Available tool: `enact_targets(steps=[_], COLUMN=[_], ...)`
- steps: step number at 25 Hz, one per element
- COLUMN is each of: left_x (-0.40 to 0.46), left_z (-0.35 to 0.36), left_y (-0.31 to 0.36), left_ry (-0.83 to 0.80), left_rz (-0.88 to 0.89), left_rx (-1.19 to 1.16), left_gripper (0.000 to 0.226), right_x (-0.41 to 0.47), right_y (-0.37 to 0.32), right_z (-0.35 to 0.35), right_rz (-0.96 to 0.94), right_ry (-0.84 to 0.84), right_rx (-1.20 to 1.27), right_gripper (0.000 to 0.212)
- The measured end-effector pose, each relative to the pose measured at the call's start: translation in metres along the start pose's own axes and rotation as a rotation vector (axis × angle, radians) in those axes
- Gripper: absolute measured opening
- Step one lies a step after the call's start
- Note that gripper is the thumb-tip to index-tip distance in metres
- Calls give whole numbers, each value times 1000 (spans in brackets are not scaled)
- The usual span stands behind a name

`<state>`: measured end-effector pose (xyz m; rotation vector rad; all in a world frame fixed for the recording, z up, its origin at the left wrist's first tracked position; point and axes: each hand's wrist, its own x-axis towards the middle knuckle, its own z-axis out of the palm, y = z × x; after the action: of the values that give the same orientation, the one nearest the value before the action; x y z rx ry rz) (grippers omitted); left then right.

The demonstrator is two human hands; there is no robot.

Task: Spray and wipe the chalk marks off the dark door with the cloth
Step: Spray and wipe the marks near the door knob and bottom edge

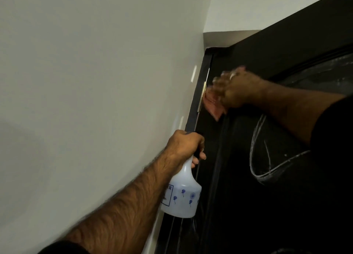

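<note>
The dark door [248,206] fills the right half of the frame, slanting from the lower middle up to the upper right. White chalk marks [267,158] loop across its panel at right of centre, with a smeared whitish patch near the right edge higher up. A pink cloth [212,103] lies against the door's upper left part, beside the hinge [204,87], under the right hand [236,88]; that hand is blurred, its fingers bent over the cloth and pressing it to the surface. Lower, near the centre, the left hand [185,147] grips the neck of a translucent spray bottle [181,194] printed with small blue figures, fingers curled round the black trigger head. A pale wall [86,81] takes up the left of the frame.
</note>
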<state>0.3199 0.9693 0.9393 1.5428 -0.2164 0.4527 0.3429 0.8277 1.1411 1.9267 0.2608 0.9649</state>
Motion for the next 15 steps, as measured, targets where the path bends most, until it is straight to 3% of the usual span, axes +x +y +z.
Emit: enact_targets(steps=[2, 4, 8, 12, 15], left_x=[-1, -5, -28, -53, -55], left_z=[-2, -7, -13, -18, -20], left_y=[-11, -21, -45, -71, -82], left_ry=[25, 81, 142, 112, 115], left_rz=[5, 16, 54, 36, 17], left_rx=[-19, -24, 20, 56, 53], left_gripper=[16, 15, 11, 11, 12], right_x=[6, 5, -43, -81, -56], right_y=[-1, -32, -122, -176, -127], right_z=[-1, 13, 33, 49, 28], right_rz=[182, 222, -87, -402, -119], right_ry=[3, -31, -22, -144, -48], right_rx=[20, 9, 72, 64, 121], right_gripper=[86, 96, 100, 78, 87])
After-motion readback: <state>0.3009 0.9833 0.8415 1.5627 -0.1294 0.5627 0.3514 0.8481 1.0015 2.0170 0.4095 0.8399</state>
